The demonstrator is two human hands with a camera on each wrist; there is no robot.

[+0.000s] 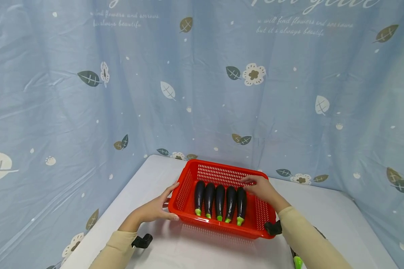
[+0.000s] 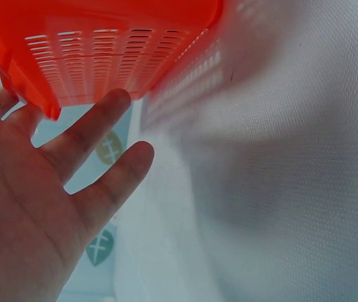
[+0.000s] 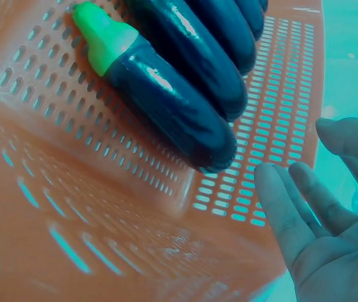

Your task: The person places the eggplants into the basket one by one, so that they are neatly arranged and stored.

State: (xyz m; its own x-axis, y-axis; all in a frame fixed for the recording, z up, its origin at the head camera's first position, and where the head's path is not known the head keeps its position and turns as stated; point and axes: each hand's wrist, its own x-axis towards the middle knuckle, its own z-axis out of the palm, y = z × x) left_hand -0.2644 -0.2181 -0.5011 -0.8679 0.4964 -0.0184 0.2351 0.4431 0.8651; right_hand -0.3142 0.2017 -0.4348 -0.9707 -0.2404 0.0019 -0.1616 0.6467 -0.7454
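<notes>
A red slotted plastic basket (image 1: 208,220) holds several dark eggplants (image 1: 220,201) lying side by side, green stem ends toward me. At the basket's left end my left hand (image 1: 151,210) spreads its fingers along the outer wall. In the left wrist view, straight fingers (image 2: 97,126) lie against or close to the basket wall (image 2: 103,63), partly behind its rim. Over the right part of the basket hovers my right hand (image 1: 260,188), near the far end of the rightmost eggplant (image 1: 241,205). The right wrist view shows its loosely bent fingers apart from that eggplant (image 3: 172,107), holding nothing.
Another eggplant (image 1: 297,261) lies on the white table (image 1: 161,239) to the right, mostly hidden by my right sleeve (image 1: 306,235). A blue patterned curtain (image 1: 215,93) hangs behind the table and along both sides.
</notes>
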